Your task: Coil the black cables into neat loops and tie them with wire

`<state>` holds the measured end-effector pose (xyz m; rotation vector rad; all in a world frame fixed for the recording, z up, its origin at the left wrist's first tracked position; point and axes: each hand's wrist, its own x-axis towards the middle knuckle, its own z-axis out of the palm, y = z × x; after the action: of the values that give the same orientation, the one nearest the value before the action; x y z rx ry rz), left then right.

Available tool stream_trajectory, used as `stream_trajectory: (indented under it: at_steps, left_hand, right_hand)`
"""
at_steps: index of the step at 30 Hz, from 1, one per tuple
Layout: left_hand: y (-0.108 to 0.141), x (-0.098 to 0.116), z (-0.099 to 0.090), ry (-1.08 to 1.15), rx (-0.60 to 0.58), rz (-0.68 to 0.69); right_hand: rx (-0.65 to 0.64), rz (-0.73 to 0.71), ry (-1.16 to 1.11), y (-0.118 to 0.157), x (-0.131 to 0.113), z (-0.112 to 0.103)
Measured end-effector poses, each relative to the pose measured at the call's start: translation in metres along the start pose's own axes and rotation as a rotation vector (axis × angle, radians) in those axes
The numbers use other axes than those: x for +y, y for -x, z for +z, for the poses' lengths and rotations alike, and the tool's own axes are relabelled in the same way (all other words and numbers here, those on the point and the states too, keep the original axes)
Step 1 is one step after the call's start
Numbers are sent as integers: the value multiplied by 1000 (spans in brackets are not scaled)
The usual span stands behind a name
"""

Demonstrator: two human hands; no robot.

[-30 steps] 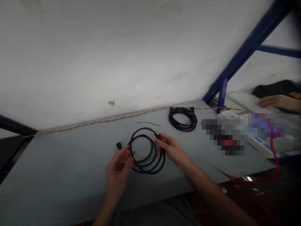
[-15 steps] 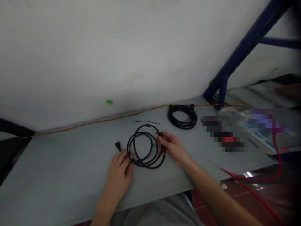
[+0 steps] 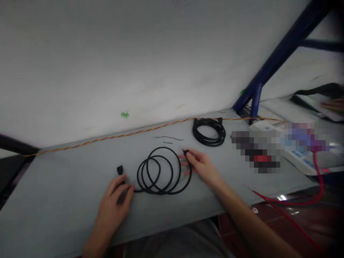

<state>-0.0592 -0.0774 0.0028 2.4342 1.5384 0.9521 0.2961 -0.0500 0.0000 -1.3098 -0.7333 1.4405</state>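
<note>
Scuffed white wall [image 3: 107,64] w/ small green mark [image 3: 124,114] behind grey desk [image 3: 53,193], back edge right up against it. Dark blue metal frame [image 3: 279,61] rises near desk's back R corner. Glossy reddish floor [image 3: 295,225] past R edge. Light dim, darkest low R.

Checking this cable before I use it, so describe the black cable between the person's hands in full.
The black cable is a smooth, rubbery-looking round cord lying in loose, overlapping loops on the grey tabletop. A small black connector projects beyond the left hand, which seems to grip the cord near it. The right hand pinches the dark other end. The connector type is too small to tell.
</note>
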Motion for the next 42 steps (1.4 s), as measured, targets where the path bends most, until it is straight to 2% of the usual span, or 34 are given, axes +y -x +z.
stream_trajectory:
  at_steps: [7, 12, 17, 20, 23, 29, 34, 38, 40, 42]
  left_hand:
    - [6, -60, -42, -178, 95, -64]
    - [7, -100, -67, -247, 115, -100]
    - [5, -134, -78, -266, 67, -149]
    - [3, -142, -79, -285, 63, -178]
    - [2, -137, -76, -295, 77, -204]
    - [3, -107, -67, -204, 129, -228]
    - [12, -77, -53, -116, 64, -141]
    - [22, -52, -40, -53, 13, -107]
    - [25, -44, -35, -32, -15, -96]
    - [26, -41, -32, -23, -47, -90]
  right_hand:
    - [127, -148, 189, -8, -7, -30]
    - [291, -207, 377, -13, -16, -59]
    - [367, -242, 538, -17, -17, -80]
    - [390, -325, 681, -19, -13, -82]
    - [400, -365, 846, -17, -9, -73]
    - [383, -332, 1079, -4, -7, -46]
    - [348, -370, 1120, 0, -5, -37]
    - [326, -458, 1009, 15, -15, -26]
    - [234, -454, 901, 33, -25, -15]
    - [31, -454, 801, 54, -33, -1]
